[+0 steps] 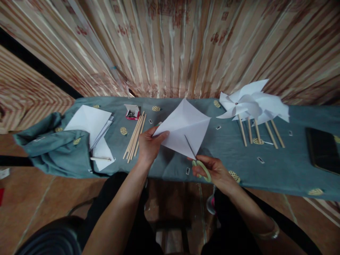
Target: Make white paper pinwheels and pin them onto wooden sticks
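My left hand (150,143) pinches the left corner of a white square sheet of paper (183,124), thumb on top. Crease lines cross the sheet, which is held up above the cloth with one corner pointing away from me. In my right hand (209,168) is a pair of scissors (202,170) with pale green handles, my fingers around the loops. One blade lies over the sheet's near corner, pointing up and left toward its middle. The other blade is hidden, apparently beneath the paper.
Thin wooden sticks (135,136) lie beside a small red-and-white box (132,112) of pins. Further left are stacked white sheets (89,122) and a pen (101,158). At right sit several paper pinwheels (255,101) on sticks and a dark phone (322,150). A curtain (170,49) hangs behind the cloth-covered table (225,141).
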Demonstrator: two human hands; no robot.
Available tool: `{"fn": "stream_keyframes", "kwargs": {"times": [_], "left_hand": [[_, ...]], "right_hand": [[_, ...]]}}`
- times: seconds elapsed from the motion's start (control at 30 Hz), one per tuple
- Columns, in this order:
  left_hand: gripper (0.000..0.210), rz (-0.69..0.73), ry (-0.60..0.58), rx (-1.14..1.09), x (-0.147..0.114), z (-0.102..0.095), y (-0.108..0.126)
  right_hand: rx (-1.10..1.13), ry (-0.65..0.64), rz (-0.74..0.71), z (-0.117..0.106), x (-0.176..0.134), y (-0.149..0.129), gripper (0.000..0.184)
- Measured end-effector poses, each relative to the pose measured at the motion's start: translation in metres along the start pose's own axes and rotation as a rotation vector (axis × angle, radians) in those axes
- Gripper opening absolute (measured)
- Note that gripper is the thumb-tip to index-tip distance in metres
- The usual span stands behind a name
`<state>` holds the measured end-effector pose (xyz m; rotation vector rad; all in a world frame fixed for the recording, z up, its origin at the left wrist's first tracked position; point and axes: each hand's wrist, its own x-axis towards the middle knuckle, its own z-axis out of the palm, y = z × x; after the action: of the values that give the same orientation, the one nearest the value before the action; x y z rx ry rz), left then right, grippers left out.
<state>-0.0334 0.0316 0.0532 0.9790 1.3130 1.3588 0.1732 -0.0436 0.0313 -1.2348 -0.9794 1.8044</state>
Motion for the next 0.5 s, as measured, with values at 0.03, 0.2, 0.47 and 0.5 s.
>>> {"fn": "stream_keyframes", "kwargs": {"times": [0.03, 0.2, 0.47, 0.5], "left_hand": [[0.02, 0.001, 0.004, 0.007, -0.0002, 0.0, 0.0001], [0.02, -0.029, 0.0, -0.022, -0.001, 0.0003, -0.0001], [0.021, -0.031, -0.024, -0.019, -0.003, 0.0019, -0.0007], [0.021, -0.031, -0.024, -0.02, -0.003, 0.002, -0.0007]], "right_hand": [[-0.001, 0.007, 0.007, 0.0008, 0.0001, -0.0011, 0.041], [-0.028, 0.028, 0.042, 0.0049, -0.0011, -0.0083, 0.043], [-0.084, 0.039, 0.011, 0.0044, -0.0006, -0.0079, 0.043], [-0.077, 0.039, 0.012, 0.0046, -0.0006, -0.0083, 0.043]]}}
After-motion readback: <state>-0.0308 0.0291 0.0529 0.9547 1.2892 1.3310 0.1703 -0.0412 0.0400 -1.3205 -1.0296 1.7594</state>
